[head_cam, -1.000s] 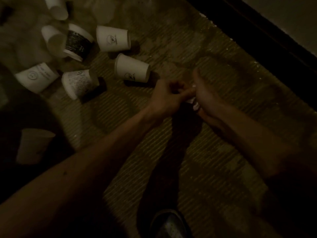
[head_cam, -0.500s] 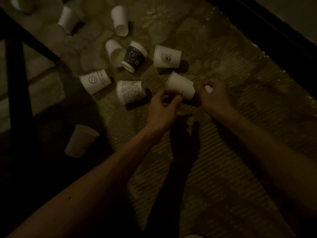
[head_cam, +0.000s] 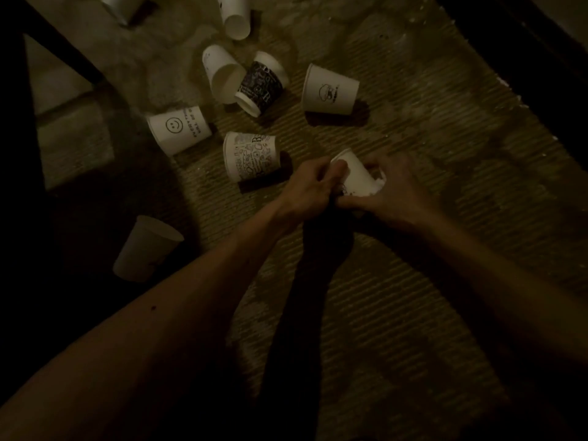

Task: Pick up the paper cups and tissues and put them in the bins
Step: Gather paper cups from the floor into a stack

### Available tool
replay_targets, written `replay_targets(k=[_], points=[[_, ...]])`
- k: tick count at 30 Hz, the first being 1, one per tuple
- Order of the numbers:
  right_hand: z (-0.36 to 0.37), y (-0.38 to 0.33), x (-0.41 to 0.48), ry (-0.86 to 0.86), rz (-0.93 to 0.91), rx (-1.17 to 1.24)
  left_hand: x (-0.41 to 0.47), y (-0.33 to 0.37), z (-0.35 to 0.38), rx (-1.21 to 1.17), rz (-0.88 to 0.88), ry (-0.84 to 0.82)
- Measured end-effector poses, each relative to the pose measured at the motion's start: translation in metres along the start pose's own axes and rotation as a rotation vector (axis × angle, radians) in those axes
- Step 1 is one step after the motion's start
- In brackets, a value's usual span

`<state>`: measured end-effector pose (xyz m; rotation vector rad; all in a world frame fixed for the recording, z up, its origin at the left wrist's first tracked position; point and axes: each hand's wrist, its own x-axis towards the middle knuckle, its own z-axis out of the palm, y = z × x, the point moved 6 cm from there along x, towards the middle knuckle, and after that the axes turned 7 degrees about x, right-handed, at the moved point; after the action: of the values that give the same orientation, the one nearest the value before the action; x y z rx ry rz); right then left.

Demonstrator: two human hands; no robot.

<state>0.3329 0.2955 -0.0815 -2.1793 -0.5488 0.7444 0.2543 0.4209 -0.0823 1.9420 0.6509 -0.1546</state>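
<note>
White paper cup [head_cam: 356, 173] lies tipped on the brown woven mat [head_cam: 413, 313], in the middle, and both hands hold it. The left hand [head_cam: 310, 189] pinches one end, and the right hand [head_cam: 397, 192] curls round the other end, where a small white scrap [head_cam: 380, 181], maybe tissue, shows. This looks like the picking-up step. Next it needs a lift and a carry to a bin, but no bin is in sight. More cups lie far and left, like the white smiley-face cup [head_cam: 178, 128]. A dark bar [head_cam: 19, 122] stands on the left. The mat near and right has room to move.
</note>
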Motion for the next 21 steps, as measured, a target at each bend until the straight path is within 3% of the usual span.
replay_targets(k=[6, 8, 11, 13, 15, 19, 21], points=[[0.039, 0.005, -0.005, -0.162, 0.095, 0.245, -0.026, 0.000, -0.009, 0.192, 0.076, -0.085], [0.044, 0.001, -0.002, -0.126, 0.077, 0.198, -0.030, -0.002, -0.021, 0.355, 0.114, 0.039], [0.049, -0.010, 0.001, -0.058, 0.053, 0.189, -0.040, 0.000, -0.061, 0.544, 0.193, 0.434], [0.052, -0.012, 0.000, -0.052, 0.024, 0.147, -0.037, -0.004, -0.089, 0.661, 0.199, 0.564], [0.053, -0.010, -0.001, -0.052, 0.019, 0.134, -0.020, -0.016, -0.106, 0.800, 0.153, 0.479], [0.053, -0.006, -0.003, -0.008, 0.013, 0.139, 0.009, -0.039, -0.110, 0.971, 0.087, 0.142], [0.052, -0.005, -0.006, -0.017, 0.015, 0.186, 0.016, -0.048, -0.106, 1.022, 0.045, 0.079]])
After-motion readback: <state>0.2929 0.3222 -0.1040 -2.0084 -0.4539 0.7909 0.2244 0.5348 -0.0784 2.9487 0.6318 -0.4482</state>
